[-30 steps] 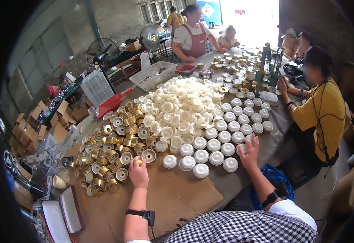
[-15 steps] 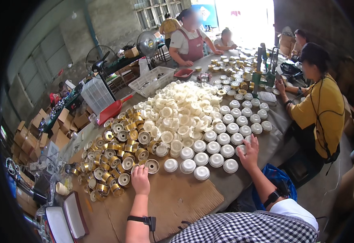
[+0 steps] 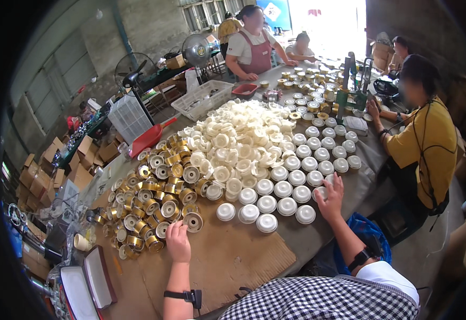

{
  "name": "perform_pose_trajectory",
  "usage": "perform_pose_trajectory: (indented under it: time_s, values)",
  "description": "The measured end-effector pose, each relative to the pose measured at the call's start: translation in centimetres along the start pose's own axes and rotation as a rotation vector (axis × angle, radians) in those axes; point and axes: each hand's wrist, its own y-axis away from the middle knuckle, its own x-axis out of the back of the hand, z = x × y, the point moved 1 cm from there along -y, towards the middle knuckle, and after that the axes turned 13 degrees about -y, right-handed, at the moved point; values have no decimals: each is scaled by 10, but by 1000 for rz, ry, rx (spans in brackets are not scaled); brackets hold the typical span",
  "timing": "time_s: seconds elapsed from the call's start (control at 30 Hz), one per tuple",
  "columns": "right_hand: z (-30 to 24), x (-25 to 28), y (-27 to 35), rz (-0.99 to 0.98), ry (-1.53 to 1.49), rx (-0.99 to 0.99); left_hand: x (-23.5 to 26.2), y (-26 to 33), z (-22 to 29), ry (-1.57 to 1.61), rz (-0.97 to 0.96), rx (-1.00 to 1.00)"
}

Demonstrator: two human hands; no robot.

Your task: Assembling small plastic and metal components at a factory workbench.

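resting on the brown cardboard sheet (image 3: 227, 256), our left hand (image 3: 178, 241) curls, fingers together, just beside a shiny gold metal ring cap (image 3: 193, 221) at the gold pile's edge; our right hand (image 3: 331, 198), fingers spread, touches a round white plastic lid (image 3: 320, 193).

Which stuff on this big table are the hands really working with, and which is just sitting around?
In use:
- left hand at the shiny gold metal rings
- right hand on the round white plastic caps in rows
- heap of loose cream plastic discs

Lying about:
- red plastic scoop
- white plastic basket
- two electric fans
- cardboard boxes
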Motion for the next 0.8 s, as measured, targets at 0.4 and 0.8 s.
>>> perform_pose_trajectory:
  time_s: [0.4,0.8]
  values:
    - [9,-3,1,-10,-5,27,46,55,35,141,-225,-118]
    - [9,-2,0,-24,12,33,60,23,58,312,-186,7]
